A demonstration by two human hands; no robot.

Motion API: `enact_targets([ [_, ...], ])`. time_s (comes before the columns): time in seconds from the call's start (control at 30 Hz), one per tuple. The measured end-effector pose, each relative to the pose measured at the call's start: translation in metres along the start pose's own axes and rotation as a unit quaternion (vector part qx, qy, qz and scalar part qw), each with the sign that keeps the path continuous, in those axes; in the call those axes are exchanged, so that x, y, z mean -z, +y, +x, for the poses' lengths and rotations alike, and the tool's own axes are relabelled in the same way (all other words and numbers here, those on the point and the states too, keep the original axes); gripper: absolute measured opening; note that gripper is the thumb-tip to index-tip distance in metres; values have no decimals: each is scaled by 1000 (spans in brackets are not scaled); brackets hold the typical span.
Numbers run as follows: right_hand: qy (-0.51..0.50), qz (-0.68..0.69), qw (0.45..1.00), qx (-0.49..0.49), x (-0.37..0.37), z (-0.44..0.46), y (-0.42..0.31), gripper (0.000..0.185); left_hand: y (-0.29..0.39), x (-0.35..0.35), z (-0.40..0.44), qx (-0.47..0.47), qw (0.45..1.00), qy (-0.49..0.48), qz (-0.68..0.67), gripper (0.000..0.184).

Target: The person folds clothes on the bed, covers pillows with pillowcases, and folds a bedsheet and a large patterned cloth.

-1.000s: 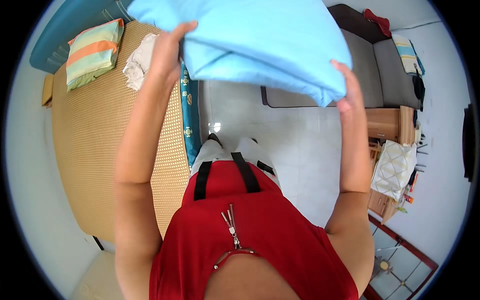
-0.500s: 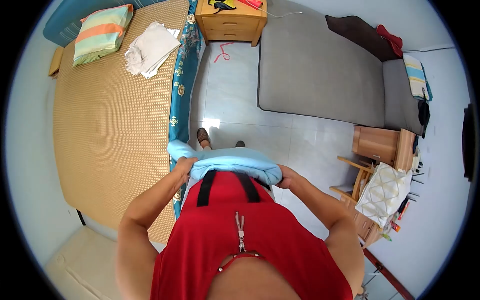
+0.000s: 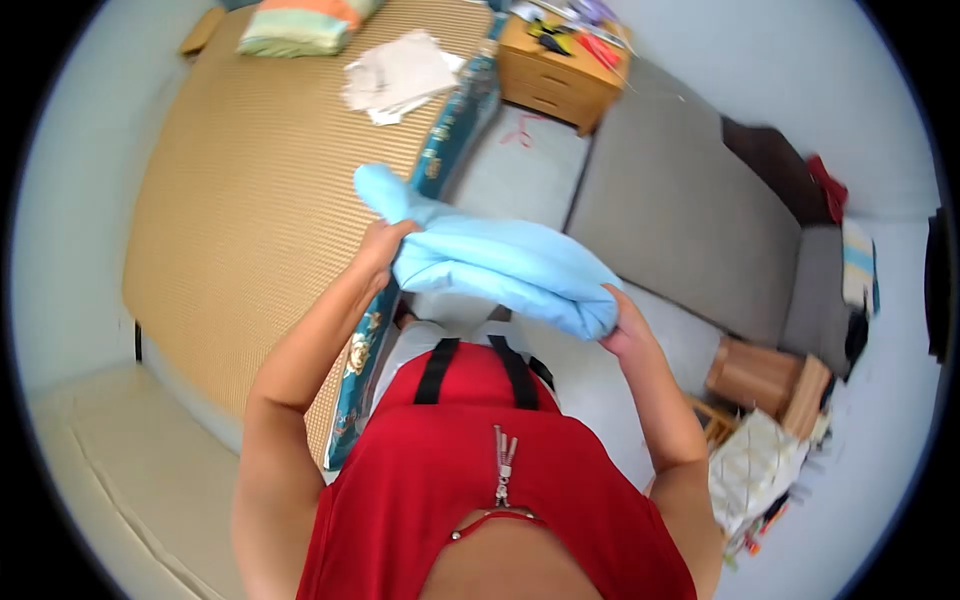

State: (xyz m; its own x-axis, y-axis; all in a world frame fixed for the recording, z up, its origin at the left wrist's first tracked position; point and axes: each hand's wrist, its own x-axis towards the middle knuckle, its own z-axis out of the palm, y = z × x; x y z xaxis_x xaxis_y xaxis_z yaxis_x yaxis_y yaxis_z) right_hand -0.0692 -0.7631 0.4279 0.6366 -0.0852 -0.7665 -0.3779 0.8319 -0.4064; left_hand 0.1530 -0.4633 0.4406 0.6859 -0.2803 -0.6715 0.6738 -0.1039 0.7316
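Observation:
A light blue padded cloth (image 3: 500, 255), folded into a thick soft bundle, is held up in front of my body between both hands. My left hand (image 3: 386, 246) grips it near its left end, where a rounded corner sticks out past the fingers. At the opposite end, my right hand (image 3: 626, 322) is closed on the folded edge. The bundle slopes down toward the right. Its layers show along the near side; whether it is a quilt or something else I cannot make out.
On my left is a bed with a woven mat (image 3: 250, 200), a striped pillow (image 3: 300, 25) and folded pale cloths (image 3: 400, 75). A wooden nightstand (image 3: 555, 85) stands ahead. To the right are a grey sofa bed (image 3: 690, 200) and a chair with a patterned cushion (image 3: 755, 470).
Both hands have lifted the blue bundle forward, away from my waist. My view has turned, so the bed and furniture appear shifted to the right.

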Motion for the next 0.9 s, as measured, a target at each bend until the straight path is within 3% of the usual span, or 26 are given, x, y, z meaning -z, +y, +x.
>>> enact_targets([
  [0.1, -18, -51, 998, 11, -47, -9, -6, 38, 29, 26, -21, -75, 997, -11, -20, 37],
  [0.17, -13, -99, 995, -30, -49, 10, 8, 41, 26, 54, -14, -78, 996, 13, 40, 40],
  [0.2, 33, -120, 990, -65, -61, 26, 10, 40, 30, 66, -7, -35, 998, 31, 32, 41],
  [0.3, 29, -153, 988, 0, -139, 15, 13, 37, 22, 109, 14, -129, 991, 36, -24, 43],
  [0.37, -17, -143, 989, 17, -181, 9, 6, 36, 53, 133, -7, -181, 976, 123, -13, 43],
  [0.43, -68, -148, 986, 29, -234, 10, 1, 34, 91, 171, -26, -115, 989, 48, -77, 34],
  [0.63, -185, -161, 969, 24, -371, 84, 16, 30, 146, 291, 1, -143, 974, 112, -137, 29],
  [0.73, -273, -171, 946, 26, -438, 102, 37, 31, 174, 356, -20, -218, 954, 159, -128, 30],
  [0.9, -283, -241, 923, 96, -507, 92, 96, 43, 180, 440, -110, -317, 912, 260, -15, 34],
])
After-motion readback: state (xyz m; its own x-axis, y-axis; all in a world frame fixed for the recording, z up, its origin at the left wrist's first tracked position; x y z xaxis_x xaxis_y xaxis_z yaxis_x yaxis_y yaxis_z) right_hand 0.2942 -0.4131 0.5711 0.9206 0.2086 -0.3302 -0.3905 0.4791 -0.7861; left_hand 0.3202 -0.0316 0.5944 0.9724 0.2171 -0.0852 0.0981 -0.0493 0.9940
